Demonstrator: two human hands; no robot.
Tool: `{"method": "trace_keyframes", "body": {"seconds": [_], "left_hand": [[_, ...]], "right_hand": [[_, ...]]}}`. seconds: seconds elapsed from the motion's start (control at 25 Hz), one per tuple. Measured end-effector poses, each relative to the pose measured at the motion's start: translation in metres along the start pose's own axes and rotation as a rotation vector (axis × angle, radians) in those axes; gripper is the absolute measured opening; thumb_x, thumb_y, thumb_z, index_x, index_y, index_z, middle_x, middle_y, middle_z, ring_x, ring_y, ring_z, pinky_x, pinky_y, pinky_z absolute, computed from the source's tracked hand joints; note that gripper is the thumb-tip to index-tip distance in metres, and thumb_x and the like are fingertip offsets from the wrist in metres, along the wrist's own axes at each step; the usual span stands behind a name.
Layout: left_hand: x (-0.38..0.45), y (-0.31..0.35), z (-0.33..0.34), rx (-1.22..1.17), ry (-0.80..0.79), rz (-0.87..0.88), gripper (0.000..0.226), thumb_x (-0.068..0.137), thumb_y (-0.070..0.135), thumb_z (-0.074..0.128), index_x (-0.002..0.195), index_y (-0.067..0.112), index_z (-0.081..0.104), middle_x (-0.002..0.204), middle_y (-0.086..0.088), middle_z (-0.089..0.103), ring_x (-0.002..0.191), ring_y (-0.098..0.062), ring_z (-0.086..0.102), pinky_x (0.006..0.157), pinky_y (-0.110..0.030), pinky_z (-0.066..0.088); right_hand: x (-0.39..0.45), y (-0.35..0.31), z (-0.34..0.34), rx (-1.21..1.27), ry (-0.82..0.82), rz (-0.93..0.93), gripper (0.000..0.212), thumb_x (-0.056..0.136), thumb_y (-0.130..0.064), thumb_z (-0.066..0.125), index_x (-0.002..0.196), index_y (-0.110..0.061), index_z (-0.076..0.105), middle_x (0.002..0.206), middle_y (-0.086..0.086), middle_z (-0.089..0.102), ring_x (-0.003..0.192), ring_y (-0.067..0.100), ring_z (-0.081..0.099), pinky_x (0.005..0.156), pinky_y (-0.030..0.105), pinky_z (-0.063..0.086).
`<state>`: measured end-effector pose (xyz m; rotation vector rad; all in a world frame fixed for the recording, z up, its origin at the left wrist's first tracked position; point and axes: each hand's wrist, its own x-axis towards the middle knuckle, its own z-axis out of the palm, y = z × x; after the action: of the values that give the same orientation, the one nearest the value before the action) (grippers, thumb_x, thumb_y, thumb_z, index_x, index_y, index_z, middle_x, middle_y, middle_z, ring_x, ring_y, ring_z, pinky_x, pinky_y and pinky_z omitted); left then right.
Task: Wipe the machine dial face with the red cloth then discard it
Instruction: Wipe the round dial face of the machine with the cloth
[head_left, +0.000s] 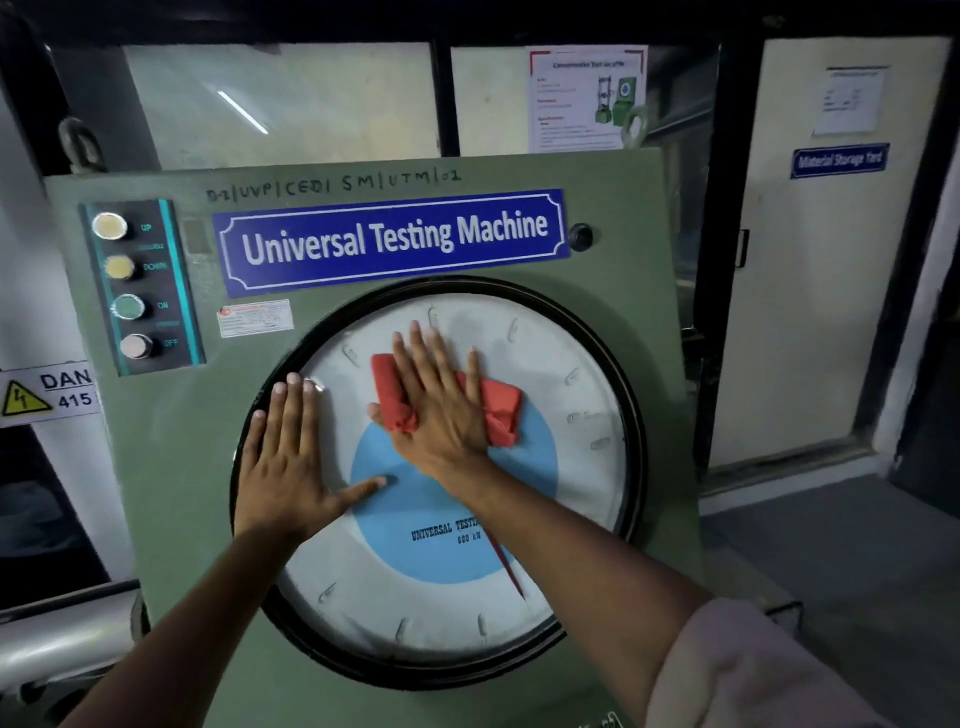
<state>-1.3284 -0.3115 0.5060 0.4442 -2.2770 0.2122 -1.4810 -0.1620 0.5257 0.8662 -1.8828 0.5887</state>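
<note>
From the head camera, the red cloth (496, 410) is pressed flat against the dial face (566, 483) by the right hand (441, 410), fingers spread. The left hand (283, 467) is laid open-palmed, holding nothing, across the dial's left rim.

A materials-testing lab: a green Universal Testing Machine (363, 467), instruction poster (587, 98) and "Material Storage Yard" door sign (839, 160).

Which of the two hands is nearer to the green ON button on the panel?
The left. The left hand lies flat on the dial's left rim, below and right of the ON button. The right hand presses the red cloth farther right on the dial face.
</note>
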Motion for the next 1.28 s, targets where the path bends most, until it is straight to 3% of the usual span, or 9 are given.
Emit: {"method": "trace_keyframes", "body": {"seconds": [0.08, 0.28, 0.36, 0.6, 0.8, 1.12, 1.28], "left_hand": [[0.000, 0.002, 0.000, 0.007, 0.009, -0.014, 0.145, 0.071, 0.104, 0.038, 0.172, 0.010, -0.005, 0.183, -0.005, -0.010, 0.169, -0.020, -0.005, 0.136, -0.036, -0.009], [-0.003, 0.003, -0.006, 0.027, -0.007, -0.027, 0.144, 0.072, 0.104, 0.038, 0.172, 0.012, -0.010, 0.181, -0.003, -0.019, 0.168, -0.018, -0.013, 0.134, -0.033, -0.014], [-0.003, 0.004, -0.009, 0.038, -0.021, -0.024, 0.144, 0.072, 0.103, 0.040, 0.171, 0.012, -0.012, 0.180, -0.004, -0.021, 0.168, -0.018, -0.015, 0.134, -0.033, -0.015], [-0.001, 0.004, -0.009, 0.042, -0.022, -0.011, 0.145, 0.073, 0.103, 0.042, 0.171, 0.013, -0.015, 0.180, -0.003, -0.023, 0.168, -0.019, -0.015, 0.134, -0.034, -0.014], [-0.001, 0.000, -0.006, 0.026, -0.019, 0.003, 0.145, 0.073, 0.104, 0.040, 0.172, 0.010, -0.009, 0.182, -0.007, -0.015, 0.169, -0.022, -0.009, 0.135, -0.035, -0.012], [-0.001, -0.004, -0.002, 0.020, -0.005, 0.008, 0.143, 0.074, 0.104, 0.040, 0.173, 0.009, -0.004, 0.183, -0.006, -0.011, 0.169, -0.023, -0.005, 0.135, -0.036, -0.011], [0.001, -0.003, -0.002, 0.014, -0.007, 0.011, 0.142, 0.075, 0.104, 0.038, 0.173, 0.008, 0.000, 0.183, -0.006, -0.008, 0.169, -0.023, -0.003, 0.136, -0.036, -0.010]], "right_hand": [[0.007, 0.021, -0.003, -0.002, -0.010, -0.074, 0.089, 0.101, -0.072, 0.040, 0.173, -0.028, 0.012, 0.181, -0.003, 0.011, 0.167, 0.017, 0.007, 0.131, 0.062, 0.011], [0.012, 0.081, -0.019, -0.048, -0.035, 0.131, 0.083, 0.106, -0.072, 0.027, 0.173, -0.027, 0.006, 0.181, 0.004, 0.000, 0.168, 0.026, 0.002, 0.133, 0.062, 0.003], [0.003, 0.095, -0.022, -0.055, -0.011, 0.256, 0.081, 0.107, -0.069, 0.025, 0.173, -0.025, 0.010, 0.180, 0.004, -0.004, 0.168, 0.028, 0.003, 0.132, 0.063, 0.004], [-0.076, 0.130, -0.024, 0.010, 0.014, 0.738, 0.077, 0.110, -0.055, 0.039, 0.172, -0.016, 0.015, 0.180, 0.015, 0.011, 0.166, 0.033, 0.014, 0.127, 0.070, 0.019], [-0.069, 0.115, -0.025, 0.132, 0.043, 0.979, 0.079, 0.107, -0.056, 0.025, 0.172, -0.012, 0.012, 0.180, 0.015, 0.010, 0.167, 0.033, 0.011, 0.125, 0.073, 0.020], [0.016, 0.033, -0.011, 0.031, 0.028, 0.525, 0.081, 0.107, -0.065, 0.024, 0.173, -0.020, 0.007, 0.181, 0.005, 0.002, 0.168, 0.028, -0.001, 0.131, 0.064, 0.007], [0.035, -0.017, -0.001, 0.035, 0.024, 0.124, 0.088, 0.102, -0.072, 0.036, 0.173, -0.026, 0.014, 0.181, -0.004, 0.001, 0.168, 0.021, 0.004, 0.133, 0.059, 0.001]]}}
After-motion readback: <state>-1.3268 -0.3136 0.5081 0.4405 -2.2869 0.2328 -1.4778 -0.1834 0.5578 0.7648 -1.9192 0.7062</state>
